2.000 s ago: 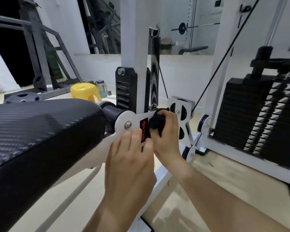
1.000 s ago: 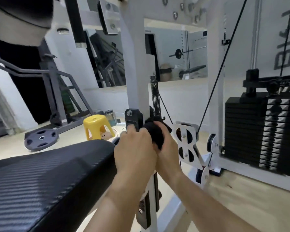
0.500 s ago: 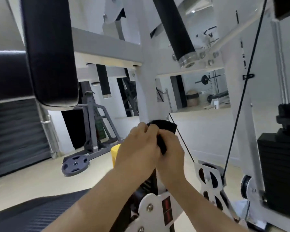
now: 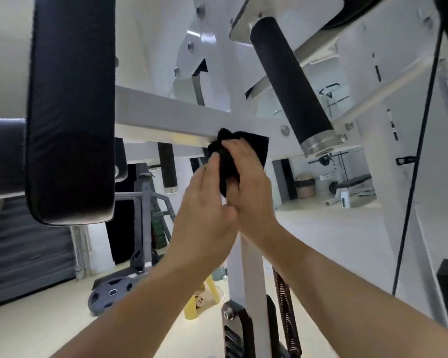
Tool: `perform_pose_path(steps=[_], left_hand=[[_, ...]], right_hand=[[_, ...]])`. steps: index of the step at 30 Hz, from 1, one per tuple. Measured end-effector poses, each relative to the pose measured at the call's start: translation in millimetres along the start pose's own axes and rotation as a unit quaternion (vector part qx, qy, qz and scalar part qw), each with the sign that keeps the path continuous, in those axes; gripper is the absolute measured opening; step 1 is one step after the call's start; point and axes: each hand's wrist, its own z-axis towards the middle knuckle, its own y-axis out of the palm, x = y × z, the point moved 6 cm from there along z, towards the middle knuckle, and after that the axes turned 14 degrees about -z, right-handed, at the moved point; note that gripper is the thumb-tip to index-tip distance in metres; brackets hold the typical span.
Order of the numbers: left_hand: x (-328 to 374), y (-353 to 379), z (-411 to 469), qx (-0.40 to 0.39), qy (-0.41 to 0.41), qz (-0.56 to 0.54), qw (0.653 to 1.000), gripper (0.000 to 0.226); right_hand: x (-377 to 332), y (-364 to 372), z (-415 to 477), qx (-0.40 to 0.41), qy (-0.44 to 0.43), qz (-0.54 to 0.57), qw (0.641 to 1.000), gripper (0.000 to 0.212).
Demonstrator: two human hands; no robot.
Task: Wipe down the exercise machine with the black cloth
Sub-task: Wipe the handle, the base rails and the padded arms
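Only the person's two arms and hands are in view. The left forearm (image 4: 140,293) and the right forearm (image 4: 347,288) are bare along their whole visible length, from the lower edge of the view up to the wrists. The left hand (image 4: 204,202) and the right hand (image 4: 251,187) are bare as well. The fingers (image 4: 239,153) are slender, and their outlines are slightly blurred.
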Motion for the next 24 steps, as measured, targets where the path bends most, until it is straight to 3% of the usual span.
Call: perform_pose_path(steps=[2, 5, 8, 10, 12, 14, 16, 17, 20, 24], left_hand=[[6.7, 8.3, 2.6, -0.011, 0.01, -0.029, 0.999, 0.081], [-5.0, 18.3, -8.1, -0.018, -0.029, -0.155, 0.987, 0.071], [-38.4, 25.2, -17.4, 0.0, -0.132, -0.27, 0.954, 0.071], [-46.9, 40.4, -28.2, -0.056, -0.202, -0.308, 0.928, 0.079], [-46.8, 51.4, -37.8, -0.089, -0.232, -0.307, 0.919, 0.085], [-42.2, 50.9, -38.3, -0.063, -0.23, -0.318, 0.918, 0.08], [-40.6, 49.6, -35.9, -0.062, -0.212, -0.309, 0.925, 0.079], [-39.8, 50.4, -34.8, -0.074, -0.205, -0.283, 0.934, 0.08], [-41.9, 53.7, -37.5, -0.1, -0.204, -0.197, 0.954, 0.085], [-39.6, 57.0, -38.8, -0.128, -0.21, -0.132, 0.96, 0.088]], right_hand=[[5.4, -2.2, -8.4, -0.001, 0.029, 0.045, 0.999, 0.048], [10.6, -9.3, -52.9, -0.009, 0.04, 0.067, 0.997, 0.044], [24.4, -20.6, -121.1, -0.063, 0.061, 0.035, 0.996, 0.049], [41.8, -24.8, -156.0, -0.124, 0.133, 0.03, 0.983, 0.055], [39.3, -27.8, -145.1, -0.131, 0.148, 0.014, 0.98, 0.054], [45.2, -29.7, -109.7, -0.065, 0.168, 0.056, 0.982, 0.041], [55.9, -26.3, -77.0, -0.034, 0.218, 0.092, 0.971, 0.033], [58.1, -23.6, -68.6, -0.041, 0.212, 0.058, 0.975, 0.032], [70.0, -21.7, -74.7, -0.038, 0.228, 0.012, 0.973, 0.036], [63.7, -23.9, -76.6, -0.035, 0.25, -0.012, 0.967, 0.058]])
